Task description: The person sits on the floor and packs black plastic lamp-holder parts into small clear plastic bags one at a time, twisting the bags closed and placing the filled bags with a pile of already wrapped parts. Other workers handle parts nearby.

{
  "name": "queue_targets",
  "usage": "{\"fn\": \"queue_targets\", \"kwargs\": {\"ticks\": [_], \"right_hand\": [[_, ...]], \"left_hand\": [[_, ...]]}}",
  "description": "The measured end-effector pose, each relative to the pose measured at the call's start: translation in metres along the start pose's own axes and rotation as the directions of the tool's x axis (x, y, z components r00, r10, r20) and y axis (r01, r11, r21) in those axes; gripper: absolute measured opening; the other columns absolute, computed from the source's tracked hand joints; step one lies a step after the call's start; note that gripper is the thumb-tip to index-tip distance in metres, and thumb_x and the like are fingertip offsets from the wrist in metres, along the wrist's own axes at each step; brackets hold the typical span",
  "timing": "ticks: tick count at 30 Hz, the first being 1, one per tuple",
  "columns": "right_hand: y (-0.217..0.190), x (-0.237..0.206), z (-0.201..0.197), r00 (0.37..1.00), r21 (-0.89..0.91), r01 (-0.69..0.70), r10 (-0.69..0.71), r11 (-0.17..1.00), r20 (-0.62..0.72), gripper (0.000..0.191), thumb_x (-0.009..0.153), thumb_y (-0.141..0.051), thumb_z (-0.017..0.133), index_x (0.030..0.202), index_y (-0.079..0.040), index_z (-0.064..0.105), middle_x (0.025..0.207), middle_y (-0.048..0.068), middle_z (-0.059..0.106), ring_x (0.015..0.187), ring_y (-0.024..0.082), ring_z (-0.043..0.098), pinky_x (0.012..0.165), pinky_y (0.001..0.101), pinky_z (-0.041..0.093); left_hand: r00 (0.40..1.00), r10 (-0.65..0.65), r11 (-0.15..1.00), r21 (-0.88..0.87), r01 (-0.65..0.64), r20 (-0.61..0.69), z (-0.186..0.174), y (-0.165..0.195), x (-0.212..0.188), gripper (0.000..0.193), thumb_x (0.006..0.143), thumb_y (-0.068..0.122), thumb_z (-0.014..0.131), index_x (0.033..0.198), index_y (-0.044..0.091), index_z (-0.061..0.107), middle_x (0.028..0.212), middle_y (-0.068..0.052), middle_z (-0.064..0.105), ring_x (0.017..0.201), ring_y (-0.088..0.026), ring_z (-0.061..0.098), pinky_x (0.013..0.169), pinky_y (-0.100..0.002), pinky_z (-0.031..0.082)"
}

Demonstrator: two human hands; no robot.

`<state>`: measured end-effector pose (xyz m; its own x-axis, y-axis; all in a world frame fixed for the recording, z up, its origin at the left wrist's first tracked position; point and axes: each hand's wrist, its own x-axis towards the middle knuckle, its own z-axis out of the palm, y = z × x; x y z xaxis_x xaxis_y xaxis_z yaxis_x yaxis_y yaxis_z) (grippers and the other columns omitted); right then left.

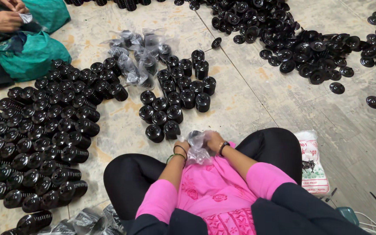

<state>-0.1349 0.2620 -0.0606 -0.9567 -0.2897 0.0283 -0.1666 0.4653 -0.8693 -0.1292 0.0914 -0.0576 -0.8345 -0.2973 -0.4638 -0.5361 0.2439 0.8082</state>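
Hands together at the lap — left hand (181,147) and right hand (213,140) both clamped on a clear plastic bag (196,148), black ribbed stacks (175,93) just ahead on the floor (249,104).

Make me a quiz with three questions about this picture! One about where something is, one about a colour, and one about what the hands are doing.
1. Where does the white printed sack lie?
A. On the floor beside the person's right leg
B. On top of the black stacks
C. In the other person's lap

2. What colour are the person's sleeves?
A. Yellow
B. Pink
C. White

3. What are the left hand and right hand doing?
A. Resting flat on the floor
B. Holding a clear plastic bag between them
C. Lifting the green bundle

Answers:
1. A, the sack lies on the floor just to the right of the knee.
2. B, both sleeves are bright pink.
3. B, both hands grip the crinkled bag, with something dark inside it.
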Motion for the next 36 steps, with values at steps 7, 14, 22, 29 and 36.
{"fn": "queue_targets", "kwargs": {"ticks": [7, 14, 22, 29, 36], "right_hand": [[-0.013, -0.001, -0.019, 0.987, 0.712, -0.135, 0.154, 0.689, 0.037, 0.012, 0.100, -0.006, 0.061, 0.111, -0.003, 0.065, 0.089, 0.001, 0.068, 0.075, 0.008, 0.061, 0.070, 0.0250, 0.052], [-0.058, -0.046, -0.058, 0.964, 0.783, -0.207, -0.013, 0.587, 0.265, 0.014, 0.105, -0.011, 0.064, 0.113, 0.000, 0.065, 0.095, 0.002, 0.065, 0.084, 0.009, 0.061, 0.076, 0.0254, 0.052], [-0.071, -0.065, -0.109, 0.983, 0.058, 0.035, -0.045, 0.998, 0.179, 0.015, 0.097, -0.014, 0.067, 0.099, 0.001, 0.066, 0.094, 0.003, 0.069, 0.079, 0.011, 0.061, 0.070, 0.0302, 0.054], [-0.086, -0.089, -0.061, 0.999, 0.208, -0.009, 0.017, 0.978, -0.037, 0.010, 0.096, -0.009, 0.066, 0.098, 0.001, 0.066, 0.082, 0.004, 0.070, 0.074, 0.018, 0.070, 0.067, 0.0335, 0.057], [-0.149, -0.112, -0.063, 0.860, -0.156, 0.509, -0.506, 0.847, 0.058, 0.010, 0.093, -0.007, 0.068, 0.102, -0.003, 0.068, 0.099, 0.012, 0.064, 0.090, 0.031, 0.066, 0.079, 0.0388, 0.054]], "left_hand": [[0.944, 0.118, 0.574, -0.797, 0.189, 0.309, -0.015, -0.002, -0.010, 0.032, 0.098, 0.027, 0.060, 0.107, -0.002, 0.066, 0.094, -0.009, 0.068, 0.081, -0.022, 0.067, 0.074, -0.040, 0.056], [0.788, 0.446, 0.713, -0.701, -0.025, 0.424, -0.066, 0.013, -0.063, 0.026, 0.099, 0.026, 0.068, 0.115, 0.006, 0.067, 0.106, 0.000, 0.066, 0.097, -0.013, 0.062, 0.086, -0.030, 0.050], [0.645, 0.663, 0.671, 0.080, -0.737, 0.379, -0.124, 0.024, -0.104, 0.023, 0.084, 0.025, 0.084, 0.091, 0.006, 0.074, 0.090, -0.007, 0.067, 0.077, -0.016, 0.063, 0.069, -0.033, 0.052], [0.918, 0.203, 0.777, -0.627, 0.061, 0.342, -0.075, 0.009, -0.087, 0.021, 0.094, 0.020, 0.079, 0.096, 0.000, 0.071, 0.086, -0.014, 0.073, 0.066, -0.021, 0.065, 0.058, -0.037, 0.051], [0.704, 0.247, 0.720, -0.612, 0.327, 0.666, -0.072, 0.012, -0.100, 0.024, 0.095, 0.018, 0.067, 0.108, -0.002, 0.069, 0.100, -0.011, 0.077, 0.087, -0.018, 0.073, 0.077, -0.035, 0.060]]}}
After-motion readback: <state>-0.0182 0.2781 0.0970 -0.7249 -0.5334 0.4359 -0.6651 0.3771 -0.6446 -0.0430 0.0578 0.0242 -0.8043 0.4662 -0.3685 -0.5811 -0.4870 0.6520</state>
